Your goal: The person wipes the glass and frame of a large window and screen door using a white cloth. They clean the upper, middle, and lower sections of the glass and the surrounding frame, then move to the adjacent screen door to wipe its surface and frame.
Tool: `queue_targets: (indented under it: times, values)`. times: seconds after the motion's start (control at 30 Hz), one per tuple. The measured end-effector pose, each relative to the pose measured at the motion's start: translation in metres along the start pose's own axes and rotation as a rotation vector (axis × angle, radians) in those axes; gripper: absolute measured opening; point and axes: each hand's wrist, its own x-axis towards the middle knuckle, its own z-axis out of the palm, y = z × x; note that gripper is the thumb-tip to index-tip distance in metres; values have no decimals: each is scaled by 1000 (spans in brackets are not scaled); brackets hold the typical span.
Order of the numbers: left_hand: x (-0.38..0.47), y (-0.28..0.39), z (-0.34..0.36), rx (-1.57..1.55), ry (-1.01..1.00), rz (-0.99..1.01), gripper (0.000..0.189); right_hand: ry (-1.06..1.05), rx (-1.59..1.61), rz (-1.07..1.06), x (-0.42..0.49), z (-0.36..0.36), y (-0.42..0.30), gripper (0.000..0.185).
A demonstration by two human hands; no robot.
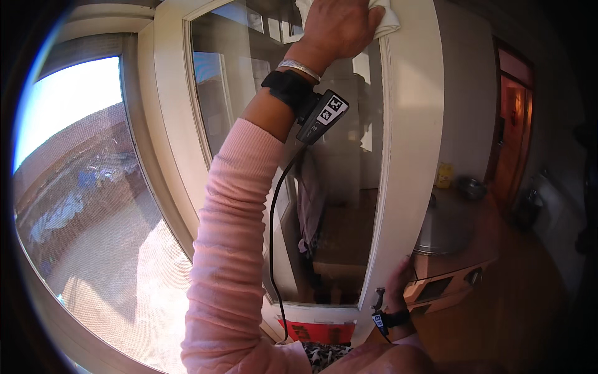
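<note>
At the top of the view, my left hand (pixel 340 23) is closed on a white cloth (pixel 388 20) and presses it against the upper part of a white-framed glass casement (pixel 413 103). The cloth lies over the glass and the frame's upper right corner. Lower down, my right hand (pixel 398 285) holds the frame's right edge beside a metal latch (pixel 379 299); its fingers are partly hidden. The glass pane (pixel 343 173) reflects the room and pink clothing. Both wrists wear black straps with small devices, and a black cable runs down from the left one.
On the left is a screened window (pixel 93 187) in bright light. Right of the casement, a large lidded metal pot (pixel 444 229) stands on a brown counter (pixel 486 233), with a metal bowl (pixel 472 187) and a yellow container (pixel 444 175) behind. A red sheet (pixel 322 332) bears writing below the glass.
</note>
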Motion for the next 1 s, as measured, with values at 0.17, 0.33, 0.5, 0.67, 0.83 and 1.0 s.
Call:
queue_targets:
  times: [0.17, 0.33, 0.5, 0.67, 0.83, 1.0]
  values:
    - [3, -1, -3, -201, -38, 129, 59, -50, 108, 76, -1, -2, -13, 52]
    - [-6, 10, -1, -259, -27, 79, 74, -55, 127, 112, 2, -2, -27, 53]
    - [-35, 32, -10, -128, -10, 130, 80, 32, 11, 37, 0, 0, -20, 53]
    - [-116, 84, -35, -219, -260, 157, 86, 14, 35, 69, 1, 0, -11, 54]
    - [-167, 109, -60, -330, -502, 286, 89, -12, 71, 35, 5, -1, -12, 61]
    - [-140, 85, -50, -232, -323, 212, 90, -6, -29, 21, 6, -2, -13, 62]
